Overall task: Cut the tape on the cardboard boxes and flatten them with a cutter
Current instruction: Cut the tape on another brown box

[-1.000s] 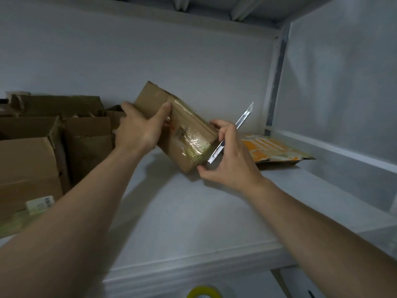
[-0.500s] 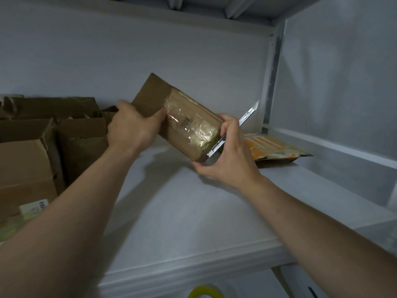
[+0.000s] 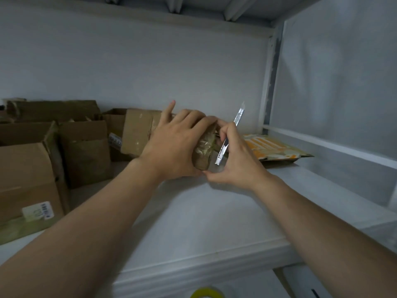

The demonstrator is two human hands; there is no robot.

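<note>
One small cardboard box (image 3: pixel 142 134) sits between both hands over the back of the shelf, its long axis running roughly left to right; the right end is wrapped in glossy clear tape (image 3: pixel 203 150) and faces the cutter. Whether the box touches the shelf cannot be told, as the hands cover its underside. The left hand (image 3: pixel 174 147) lies over the top and front of the box with fingers curled round it, the index finger sticking up free. The right hand (image 3: pixel 235 163) grips the cutter (image 3: pixel 231 136) with its fingers bent round the handle, and its thumb reaches down to the box's lower right corner, meeting the left hand there. The cutter stands steeply – blade tip up and a little to the right, toward the back wall, blunt end down just beside the taped end of the box.

Below lies a pale grey shelf (image 3: pixel 204 214) with a thick front edge, closed by a grey back wall (image 3: pixel 139 72) and a side panel behind a worn upright post (image 3: pixel 271 82). Several open brown boxes (image 3: pixel 83 151) crowd the left side – the nearest (image 3: pixel 28 175) carries a barcode label. Flattened orange-and-white packaging (image 3: pixel 277 147) lies at the right rear, and a yellow roll (image 3: pixel 207 293) peeks up beneath the shelf edge
</note>
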